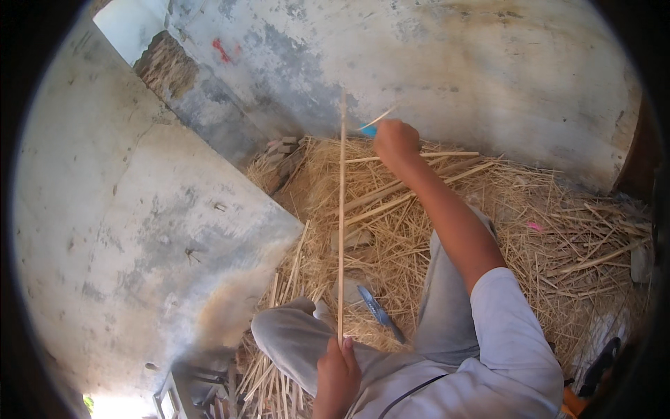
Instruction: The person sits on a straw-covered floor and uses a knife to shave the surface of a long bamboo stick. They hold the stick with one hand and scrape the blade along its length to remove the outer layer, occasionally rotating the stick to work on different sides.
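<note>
My left hand (338, 370), low in front of my lap, is closed around the lower end of a long thin wooden stick (342, 209). The stick stands nearly upright in the view, its far tip close to the wall. My right hand (398, 145) is stretched out far ahead, in a fist just right of the stick's upper part. A small blue tool (368, 130) sticks out of that fist toward the stick; its kind is hidden by the fingers. Beside it a thin pale sliver (380, 116) curls up. Between my legs lies a blade with a dark handle (380, 314).
Straw-like slivers and shavings (544, 258) cover the floor, with longer split sticks (405, 192) lying ahead. A stained wall (453, 70) closes off the front, and a slanting wall (153, 202) the left. Broken bricks (285, 148) sit in the corner. A dark sandal (599, 364) lies at lower right.
</note>
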A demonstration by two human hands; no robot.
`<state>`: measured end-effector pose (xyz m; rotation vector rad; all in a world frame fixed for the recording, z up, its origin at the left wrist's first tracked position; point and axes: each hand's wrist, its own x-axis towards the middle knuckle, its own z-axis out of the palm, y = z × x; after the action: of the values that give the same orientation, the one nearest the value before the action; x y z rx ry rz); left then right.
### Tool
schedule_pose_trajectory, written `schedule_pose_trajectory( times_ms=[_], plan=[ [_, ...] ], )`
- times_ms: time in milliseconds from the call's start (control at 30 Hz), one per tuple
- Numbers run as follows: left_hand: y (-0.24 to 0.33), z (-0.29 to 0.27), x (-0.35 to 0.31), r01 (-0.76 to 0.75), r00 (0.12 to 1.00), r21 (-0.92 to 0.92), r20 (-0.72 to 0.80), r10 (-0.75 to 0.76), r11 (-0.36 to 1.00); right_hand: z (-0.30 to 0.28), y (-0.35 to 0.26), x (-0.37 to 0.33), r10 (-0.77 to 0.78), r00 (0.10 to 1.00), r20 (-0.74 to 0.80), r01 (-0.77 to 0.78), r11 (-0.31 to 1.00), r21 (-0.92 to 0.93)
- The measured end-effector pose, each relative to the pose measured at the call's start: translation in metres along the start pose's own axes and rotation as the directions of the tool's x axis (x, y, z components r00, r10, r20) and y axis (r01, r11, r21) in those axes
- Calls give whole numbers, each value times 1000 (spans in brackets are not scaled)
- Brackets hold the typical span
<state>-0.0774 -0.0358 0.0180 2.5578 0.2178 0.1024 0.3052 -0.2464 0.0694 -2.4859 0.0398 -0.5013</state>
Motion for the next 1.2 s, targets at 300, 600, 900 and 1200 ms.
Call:
schedule_pose_trajectory(
  times_ms=[300, 600, 900, 1200],
  plan=[
    [10, 12, -13, 9, 992, -8, 123, -7, 1000, -9, 37, 16, 217, 975, -48, -216, 976, 17],
    [-9, 19, -20, 39, 972, -28, 232, -32, 999, 8, 96, 37, 384, 919, 87, -377, 796, 473],
    [-4, -13, 57, -15, 1000, -128, 3, 16, 992, 11, 9, -17, 33, 957, 288, -278, 387, 879],
    [-7, -139, 200, -400, 826, 115, -386, 412, 909, 25, -52, -66, -408, 707, 578, -494, 299, 816]
  ],
)
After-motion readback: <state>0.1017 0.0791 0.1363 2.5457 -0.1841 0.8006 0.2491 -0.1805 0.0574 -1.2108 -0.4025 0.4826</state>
